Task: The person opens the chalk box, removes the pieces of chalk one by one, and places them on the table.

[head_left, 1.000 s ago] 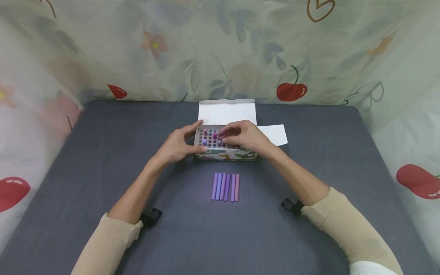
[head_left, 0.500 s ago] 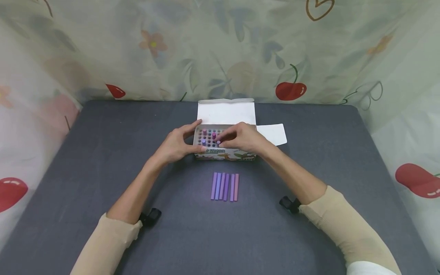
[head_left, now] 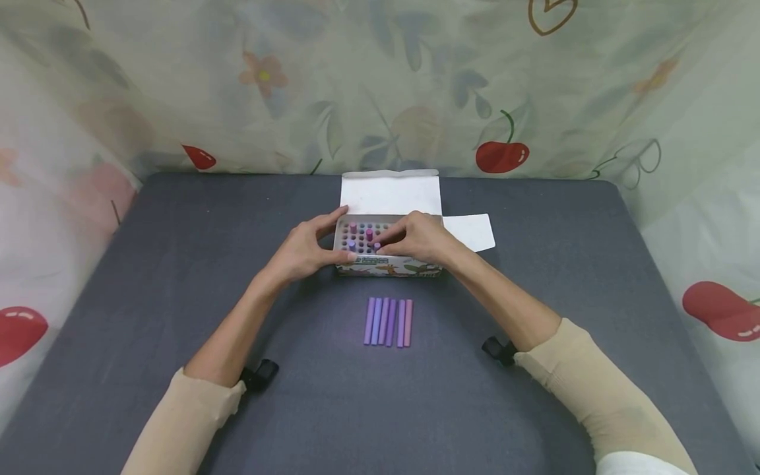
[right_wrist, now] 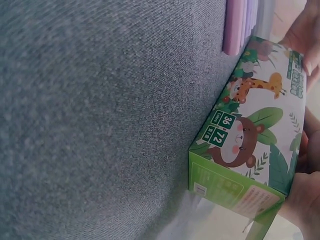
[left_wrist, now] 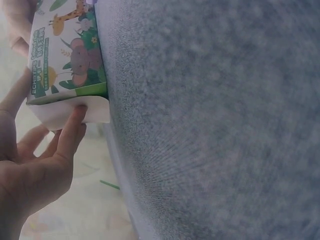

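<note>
At the far middle of the surface [head_left: 380, 409] stands a printed box [head_left: 388, 266], its front wall facing near and its top showing a grid of holes. A violet stick [head_left: 377, 247] stands in the near rows; a magenta stick [head_left: 369, 234], a pink stick [head_left: 353, 227] and a lavender stick [head_left: 352, 245] project to its left.

Right hand [head_left: 418, 237]: thumb and index nearly together, apparently pinching the violet stick's top; the remaining fingers are partly hidden. Left hand [head_left: 303, 251]: spread across the left end, gripping the box, thumb on the near rim, index at the far corner.

Step in hand, as judged: handling one stick at its hole; insertion or withdrawal cannot be told. The next move would call for a firm box and a straight, upright line along the hole, avoiding neighbouring sticks.

Farther out, a white lid [head_left: 390, 192] extends far and a side flap [head_left: 472, 232] right. Six loose sticks [head_left: 391, 322] lie side by side near of the box. Patterned cloth [head_left: 356, 66] hangs beyond.
</note>
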The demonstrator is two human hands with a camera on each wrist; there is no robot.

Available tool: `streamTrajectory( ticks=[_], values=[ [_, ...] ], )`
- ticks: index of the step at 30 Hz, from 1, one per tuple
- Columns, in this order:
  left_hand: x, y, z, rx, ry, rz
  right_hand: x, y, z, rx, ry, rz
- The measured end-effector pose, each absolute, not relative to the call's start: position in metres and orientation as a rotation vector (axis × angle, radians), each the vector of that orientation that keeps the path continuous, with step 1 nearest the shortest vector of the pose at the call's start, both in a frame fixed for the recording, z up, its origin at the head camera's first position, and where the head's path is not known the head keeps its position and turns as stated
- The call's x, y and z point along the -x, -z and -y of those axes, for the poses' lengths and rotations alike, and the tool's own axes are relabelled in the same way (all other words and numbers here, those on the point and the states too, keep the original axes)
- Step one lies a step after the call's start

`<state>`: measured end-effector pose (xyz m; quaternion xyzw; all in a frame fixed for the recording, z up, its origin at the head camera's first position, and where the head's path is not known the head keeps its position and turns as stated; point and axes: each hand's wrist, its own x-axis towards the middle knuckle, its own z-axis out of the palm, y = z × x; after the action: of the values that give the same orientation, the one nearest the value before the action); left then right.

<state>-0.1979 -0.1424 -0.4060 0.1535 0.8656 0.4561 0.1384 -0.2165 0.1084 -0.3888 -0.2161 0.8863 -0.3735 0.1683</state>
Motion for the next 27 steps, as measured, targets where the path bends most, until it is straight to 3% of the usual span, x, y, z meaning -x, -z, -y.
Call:
streamTrajectory(
  ticks=[10, 27],
  values=[
    [0.1969, 0.4047, 0.1414, -0.452, -1.317, -2.508, 0.2145, 0.3903, -0.1072, 0.647, 0.945, -2.635],
    [0.1972, 0.4027, 0.1424, -0.449, -1.317, -2.51, 0.2093, 0.3926, -0.1097, 0.669, 1.173, -2.613]
  ],
)
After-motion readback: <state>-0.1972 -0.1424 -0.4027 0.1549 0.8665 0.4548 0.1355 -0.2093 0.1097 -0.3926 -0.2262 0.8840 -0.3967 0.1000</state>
